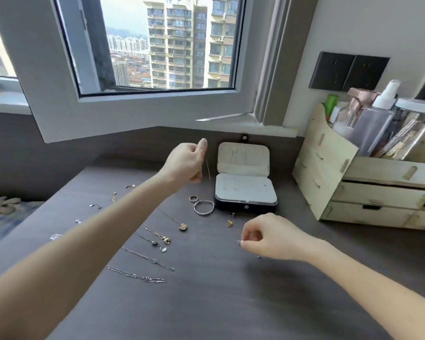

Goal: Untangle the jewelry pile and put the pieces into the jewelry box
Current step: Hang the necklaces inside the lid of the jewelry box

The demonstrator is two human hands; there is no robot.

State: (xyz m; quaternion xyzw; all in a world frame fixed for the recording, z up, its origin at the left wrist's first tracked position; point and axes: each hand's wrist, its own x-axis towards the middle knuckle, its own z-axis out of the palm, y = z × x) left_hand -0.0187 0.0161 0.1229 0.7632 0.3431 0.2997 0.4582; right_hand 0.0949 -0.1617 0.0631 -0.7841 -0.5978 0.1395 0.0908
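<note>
Pinching a chain (208, 169) in my left hand (184, 163), a silver piece (239, 242) in my right hand (268, 238). I'd lower each slowly into the jewelry box (245, 190).

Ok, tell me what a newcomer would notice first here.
Two bare arms reach across the dark desk. The left hand, raised beside the open jewelry box, holds a thin chain dangling, while the right hand pinches a small silver piece low in front of the box. To their left, necklaces lie laid out straight in a row, and a bangle sits by the box.
</note>
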